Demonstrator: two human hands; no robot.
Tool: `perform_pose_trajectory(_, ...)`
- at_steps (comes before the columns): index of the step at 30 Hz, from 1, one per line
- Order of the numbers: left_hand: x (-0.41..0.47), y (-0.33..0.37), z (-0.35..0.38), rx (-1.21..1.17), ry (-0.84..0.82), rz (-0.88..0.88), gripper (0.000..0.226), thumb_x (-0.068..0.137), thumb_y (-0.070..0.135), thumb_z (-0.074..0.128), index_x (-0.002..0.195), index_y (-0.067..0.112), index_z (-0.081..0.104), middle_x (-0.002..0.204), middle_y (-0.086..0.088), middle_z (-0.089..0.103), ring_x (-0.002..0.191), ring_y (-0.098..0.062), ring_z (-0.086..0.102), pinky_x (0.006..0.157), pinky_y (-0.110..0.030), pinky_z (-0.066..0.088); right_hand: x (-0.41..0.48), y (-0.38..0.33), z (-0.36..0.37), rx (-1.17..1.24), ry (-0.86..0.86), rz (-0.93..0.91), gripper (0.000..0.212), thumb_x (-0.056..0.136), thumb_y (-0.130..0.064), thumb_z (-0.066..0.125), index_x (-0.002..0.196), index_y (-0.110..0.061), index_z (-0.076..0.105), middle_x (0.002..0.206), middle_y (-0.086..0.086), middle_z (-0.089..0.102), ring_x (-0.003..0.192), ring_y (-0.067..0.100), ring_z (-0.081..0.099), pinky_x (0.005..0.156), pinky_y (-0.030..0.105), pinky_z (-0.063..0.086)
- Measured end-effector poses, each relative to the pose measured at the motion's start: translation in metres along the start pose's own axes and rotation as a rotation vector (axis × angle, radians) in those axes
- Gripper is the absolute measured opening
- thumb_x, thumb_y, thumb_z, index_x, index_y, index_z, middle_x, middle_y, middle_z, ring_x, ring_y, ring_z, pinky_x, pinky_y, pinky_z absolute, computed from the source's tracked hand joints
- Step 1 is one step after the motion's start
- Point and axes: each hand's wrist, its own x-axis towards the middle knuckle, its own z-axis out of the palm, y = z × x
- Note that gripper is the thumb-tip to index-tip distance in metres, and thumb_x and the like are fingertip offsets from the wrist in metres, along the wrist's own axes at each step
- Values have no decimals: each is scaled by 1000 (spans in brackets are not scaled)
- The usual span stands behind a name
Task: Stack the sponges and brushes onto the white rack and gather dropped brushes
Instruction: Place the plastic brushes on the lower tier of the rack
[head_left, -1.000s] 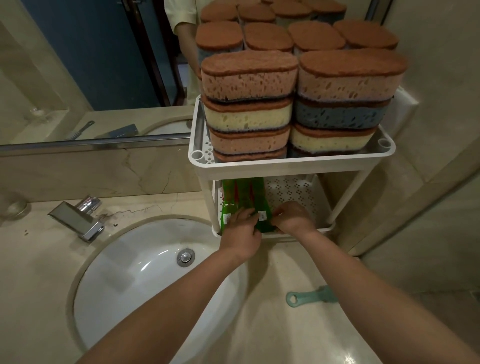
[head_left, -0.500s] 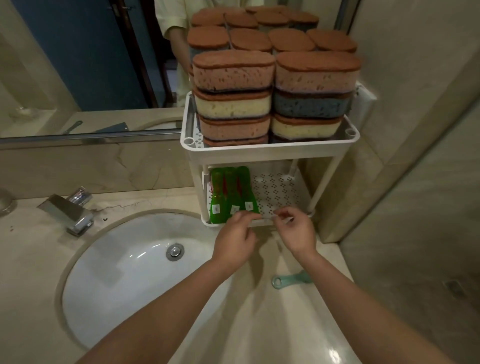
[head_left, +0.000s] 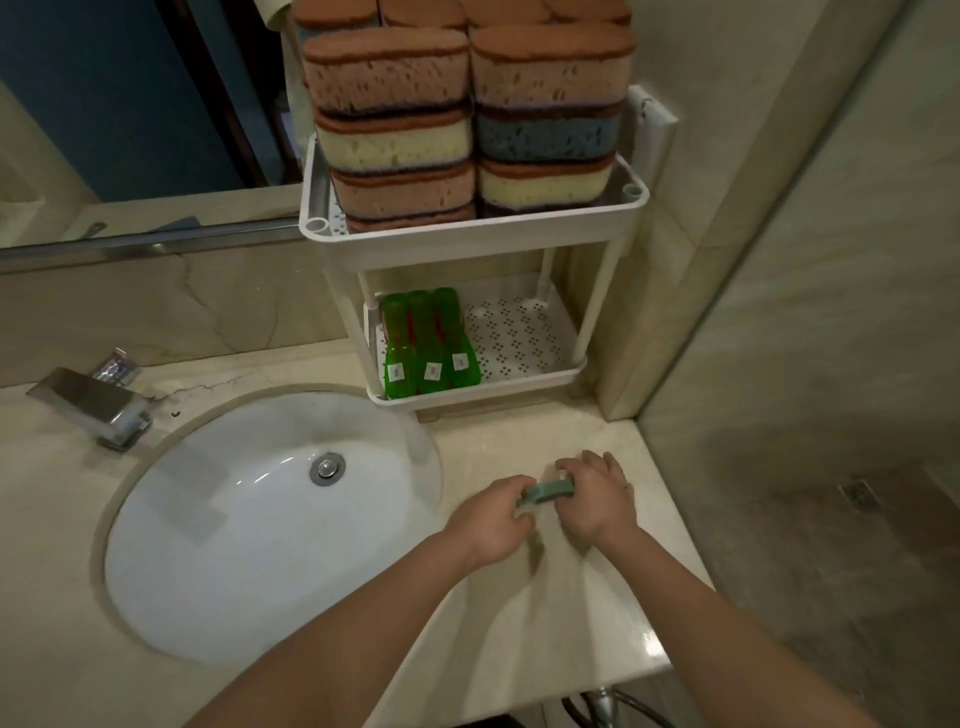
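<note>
both forearms reached forward and down over the tabletop, converging just right of the sink. left hand was knuckles up with fingers curled under, grip closed round the near-left end of the teal brush. right hand was palm down with fingers bent over the brush's far-right end, grip closed on it too. its thumb was hidden, so couldn't tell how much of the brush it covered. the brush sat low, at or just above the tabletop; blur made contact with the surface unresolvable. the hands were nearly touching, with only a short stretch of brush showing between them. white rack stood at the back in the wall corner, well apart from the hands. top tier: sponges in two front stacks, brown faces up, more stacks behind. bottom tier: three green brushes lay side by side on the left half, each with a small white label at the near end; the right half showed the perforated floor. faucet sat left of the sink, mirror behind it.
</note>
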Motion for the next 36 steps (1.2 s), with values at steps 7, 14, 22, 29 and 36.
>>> perform_pose_trajectory(7,-9,-10,15,92,45,2,53,91,22,52,143,23,41,143,0,46,127,-19,47,105,-31,39,-15,13,15,-52,162,-70,41,82,-9,53,117,-28,64,113,-5,59,109,18,49,79,29,45)
perform_pose_trajectory(14,-17,-24,-3,257,220,-29,40,94,35,48,134,30,51,129,4,59,123,-16,49,119,-45,4,-19,-22,9,511,49,-146,14,64,-28,66,77,-29,62,76,-14,65,73,5,61,61,21,47)
perform_pose_trajectory(22,-61,-66,-33,-132,317,-160,29,97,51,41,97,32,62,99,7,57,87,-13,59,78,-32,47,-19,-105,22,835,-50,-204,17,82,-3,64,96,-12,64,92,2,62,88,17,59,81,30,50)
perform_pose_trajectory(29,-110,-119,-70,-339,442,-275,43,96,56,40,82,20,58,74,7,53,73,-16,59,64,-33,41,-34,-190,48,875,-258,-314,19,91,-5,50,101,-15,62,81,8,64,52,12,55,47,22,43)
perform_pose_trajectory(36,-168,-193,-106,-677,592,-403,39,93,56,47,92,19,60,84,7,66,69,-11,67,78,-38,52,-58,-292,95,843,-421,-378,20,95,-13,47,105,-17,64,87,6,66,59,11,59,48,22,43)
